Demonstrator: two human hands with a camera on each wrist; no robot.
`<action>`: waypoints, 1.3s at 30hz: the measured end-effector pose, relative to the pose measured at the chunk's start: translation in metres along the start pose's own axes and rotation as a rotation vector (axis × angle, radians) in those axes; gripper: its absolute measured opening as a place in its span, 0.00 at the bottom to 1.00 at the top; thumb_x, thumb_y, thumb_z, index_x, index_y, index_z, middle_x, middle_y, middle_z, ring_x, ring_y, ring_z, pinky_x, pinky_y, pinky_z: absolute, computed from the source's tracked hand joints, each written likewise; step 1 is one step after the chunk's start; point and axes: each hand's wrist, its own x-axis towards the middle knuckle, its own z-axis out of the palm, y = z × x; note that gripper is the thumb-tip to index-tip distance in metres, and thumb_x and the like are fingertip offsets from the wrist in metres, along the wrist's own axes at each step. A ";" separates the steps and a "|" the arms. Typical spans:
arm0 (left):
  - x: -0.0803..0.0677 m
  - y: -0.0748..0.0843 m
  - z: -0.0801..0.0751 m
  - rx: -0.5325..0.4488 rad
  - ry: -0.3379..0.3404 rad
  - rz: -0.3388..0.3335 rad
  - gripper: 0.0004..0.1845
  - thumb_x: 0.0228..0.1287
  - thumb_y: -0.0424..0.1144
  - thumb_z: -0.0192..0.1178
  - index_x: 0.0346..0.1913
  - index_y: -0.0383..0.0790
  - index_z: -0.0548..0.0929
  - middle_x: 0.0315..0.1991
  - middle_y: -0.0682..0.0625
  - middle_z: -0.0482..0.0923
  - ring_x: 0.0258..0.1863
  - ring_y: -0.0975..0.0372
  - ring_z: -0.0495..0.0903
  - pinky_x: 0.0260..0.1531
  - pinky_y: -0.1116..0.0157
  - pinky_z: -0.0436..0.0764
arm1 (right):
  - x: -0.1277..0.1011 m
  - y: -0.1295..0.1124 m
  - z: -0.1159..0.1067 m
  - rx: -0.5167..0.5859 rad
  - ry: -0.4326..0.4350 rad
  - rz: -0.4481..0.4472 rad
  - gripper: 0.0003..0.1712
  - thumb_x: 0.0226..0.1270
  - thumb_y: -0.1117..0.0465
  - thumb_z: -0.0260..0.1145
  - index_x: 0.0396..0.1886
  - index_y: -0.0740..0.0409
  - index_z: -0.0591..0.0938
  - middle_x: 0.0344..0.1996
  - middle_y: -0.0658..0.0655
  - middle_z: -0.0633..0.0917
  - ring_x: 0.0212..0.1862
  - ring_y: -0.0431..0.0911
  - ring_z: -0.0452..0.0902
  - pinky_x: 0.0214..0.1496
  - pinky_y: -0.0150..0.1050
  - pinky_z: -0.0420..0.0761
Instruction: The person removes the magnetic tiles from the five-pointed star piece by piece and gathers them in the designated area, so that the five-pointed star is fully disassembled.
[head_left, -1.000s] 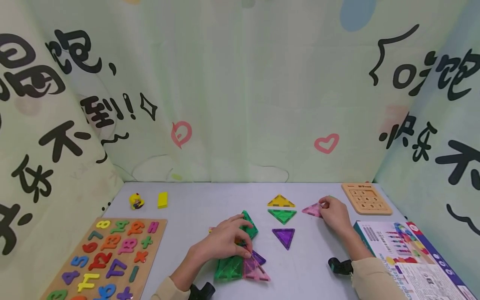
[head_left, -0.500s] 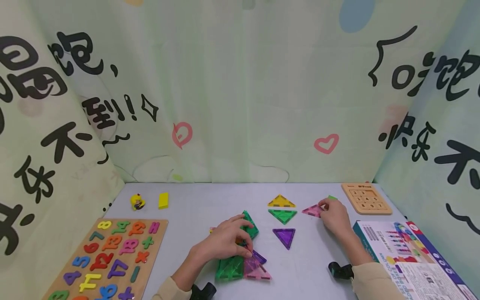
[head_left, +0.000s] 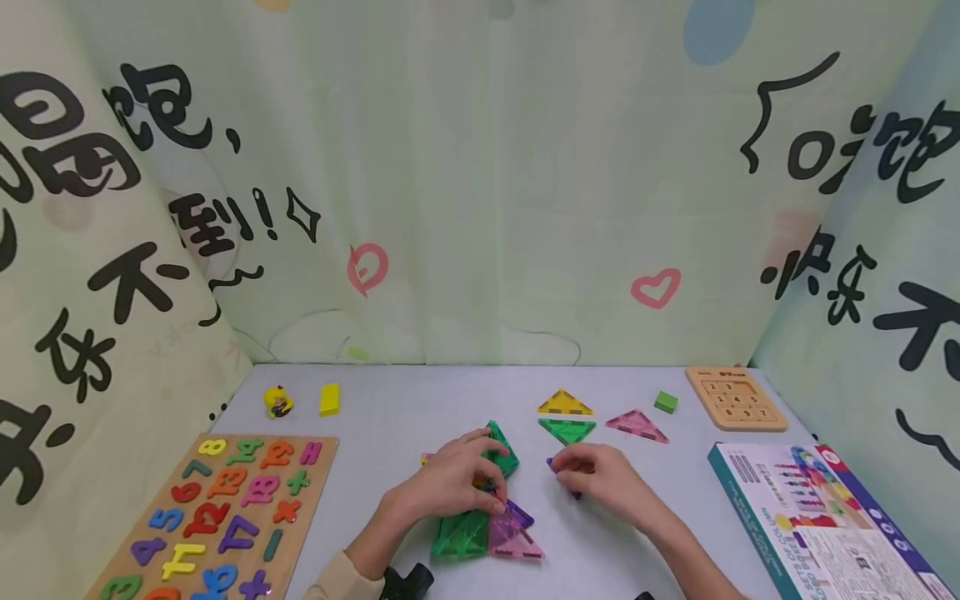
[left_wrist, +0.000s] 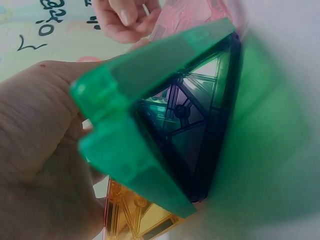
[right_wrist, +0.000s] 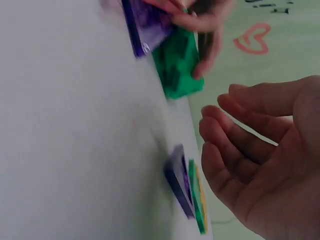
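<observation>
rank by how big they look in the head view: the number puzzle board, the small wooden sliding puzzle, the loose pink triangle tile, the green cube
1. number puzzle board, largest, though it lies nearer the camera.
2. small wooden sliding puzzle.
3. loose pink triangle tile.
4. green cube, smallest.
The last three lie at a similar depth, so their order holds.

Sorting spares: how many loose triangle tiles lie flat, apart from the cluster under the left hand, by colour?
yellow triangle: 1
green triangle: 1
pink triangle: 1
purple triangle, partly hidden by the right hand: 1
Total: 4
</observation>
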 end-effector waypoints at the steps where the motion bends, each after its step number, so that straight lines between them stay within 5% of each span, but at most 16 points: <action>1: 0.000 0.000 0.000 -0.001 0.000 0.000 0.05 0.56 0.53 0.72 0.28 0.66 0.85 0.64 0.61 0.74 0.79 0.53 0.53 0.72 0.41 0.58 | -0.003 -0.002 0.006 0.032 -0.062 -0.018 0.09 0.66 0.61 0.67 0.43 0.59 0.85 0.34 0.52 0.86 0.35 0.43 0.78 0.36 0.32 0.78; 8: -0.001 0.000 0.000 -0.002 0.015 0.013 0.05 0.56 0.51 0.72 0.28 0.64 0.86 0.64 0.59 0.75 0.78 0.53 0.55 0.72 0.40 0.59 | -0.013 -0.007 0.046 0.165 -0.288 -0.074 0.09 0.61 0.57 0.71 0.37 0.57 0.84 0.26 0.49 0.84 0.27 0.38 0.77 0.29 0.30 0.77; 27: -0.002 -0.001 -0.001 -0.024 0.004 0.000 0.05 0.54 0.54 0.73 0.30 0.65 0.86 0.67 0.58 0.72 0.79 0.53 0.53 0.72 0.39 0.56 | -0.016 -0.009 0.055 0.263 -0.299 -0.006 0.10 0.60 0.61 0.71 0.35 0.63 0.81 0.25 0.49 0.79 0.28 0.39 0.72 0.29 0.30 0.72; 39: -0.003 -0.003 -0.002 -0.061 -0.017 -0.038 0.08 0.49 0.58 0.74 0.29 0.69 0.84 0.69 0.61 0.69 0.80 0.52 0.50 0.64 0.26 0.52 | -0.015 -0.004 0.049 0.353 -0.357 0.028 0.07 0.64 0.67 0.65 0.38 0.68 0.79 0.26 0.50 0.78 0.30 0.41 0.70 0.31 0.30 0.71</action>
